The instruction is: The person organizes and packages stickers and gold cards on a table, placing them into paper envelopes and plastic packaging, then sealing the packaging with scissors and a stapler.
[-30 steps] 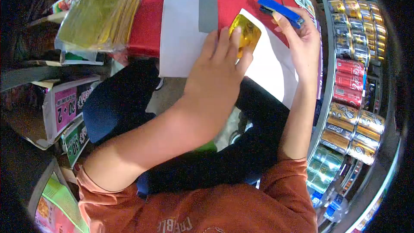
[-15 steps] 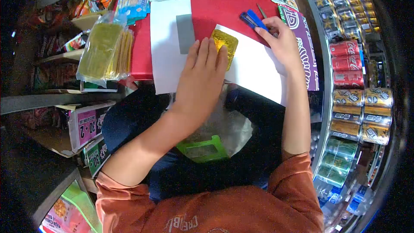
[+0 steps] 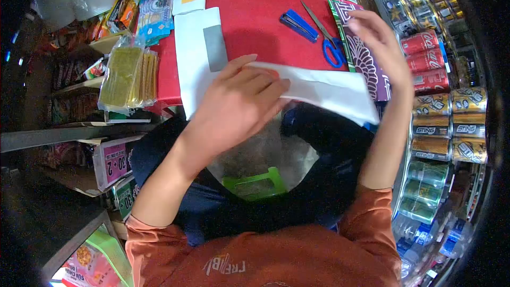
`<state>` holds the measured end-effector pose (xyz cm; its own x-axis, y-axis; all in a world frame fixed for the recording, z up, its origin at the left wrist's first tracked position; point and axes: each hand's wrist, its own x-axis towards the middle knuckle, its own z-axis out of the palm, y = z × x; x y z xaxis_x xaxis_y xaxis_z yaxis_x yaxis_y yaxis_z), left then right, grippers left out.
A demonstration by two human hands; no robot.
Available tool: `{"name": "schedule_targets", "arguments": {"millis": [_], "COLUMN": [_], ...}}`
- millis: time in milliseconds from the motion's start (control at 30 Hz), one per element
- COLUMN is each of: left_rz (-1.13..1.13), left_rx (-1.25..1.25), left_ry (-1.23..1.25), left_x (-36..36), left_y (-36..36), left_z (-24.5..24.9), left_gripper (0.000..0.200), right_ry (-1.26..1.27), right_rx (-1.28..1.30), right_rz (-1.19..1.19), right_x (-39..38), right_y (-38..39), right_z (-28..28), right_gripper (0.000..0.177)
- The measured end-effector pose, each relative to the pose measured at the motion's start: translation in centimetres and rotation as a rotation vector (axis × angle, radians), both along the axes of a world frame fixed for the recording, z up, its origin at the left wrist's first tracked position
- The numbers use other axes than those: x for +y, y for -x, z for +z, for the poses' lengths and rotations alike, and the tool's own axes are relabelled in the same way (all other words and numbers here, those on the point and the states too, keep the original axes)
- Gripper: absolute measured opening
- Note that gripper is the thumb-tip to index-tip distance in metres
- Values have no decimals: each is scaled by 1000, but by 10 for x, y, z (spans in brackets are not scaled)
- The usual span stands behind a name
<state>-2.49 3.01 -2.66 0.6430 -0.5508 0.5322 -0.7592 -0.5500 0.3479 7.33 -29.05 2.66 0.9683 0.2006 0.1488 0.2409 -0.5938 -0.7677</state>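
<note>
My left hand (image 3: 239, 98) is closed, its curled fingers gripping the left end of a white sheet of paper (image 3: 334, 87). The paper looks folded into a long strip, partly raised over the table's near edge. No gold foil packet shows; my hand and the paper cover that spot. Off to the right, my right hand (image 3: 382, 45) is raised, fingers apart and holding nothing. Nearest to it is a purple patterned sheet (image 3: 366, 69). Blue-handled scissors (image 3: 332, 48) lie on the red table (image 3: 249, 32) beside a blue stapler (image 3: 299, 25).
White paper with a grey patch (image 3: 215, 48) lies left of my hand. Bagged yellow packets (image 3: 125, 74) and blue printed notes (image 3: 156, 16) are further left. Shelved drink cans (image 3: 433, 122) line the right side. A green plastic stool (image 3: 255, 183) stands below.
My right hand has moved away from the scissors, rightward and up. My left hand has gone from lying flat on the gold packet to gripping the white paper, which is now folded over.
</note>
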Motion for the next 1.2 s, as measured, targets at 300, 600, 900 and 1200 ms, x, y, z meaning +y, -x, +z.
{"name": "schedule_targets", "arguments": {"millis": [300, 600, 900, 1200], "left_rz": [134, 85, -36, 69], "left_rx": [589, 966, 1320, 1140], "left_ry": [692, 795, 1416, 1366], "left_x": [27, 48, 52, 23], "left_y": [-13, -37, -38, -128], "left_z": [37, 13, 12, 34], "left_gripper": [24, 32, 43, 53], "right_ry": [-905, -484, -625, -624], "right_rx": [374, 402, 387, 198], "right_rz": [-114, 11, -56, -76], "right_x": [-34, -10, -4, -1], "right_y": [16, 18, -10, -100], "right_z": [-1, -3, -14, -14], "right_gripper": [77, 66, 48, 51]}}
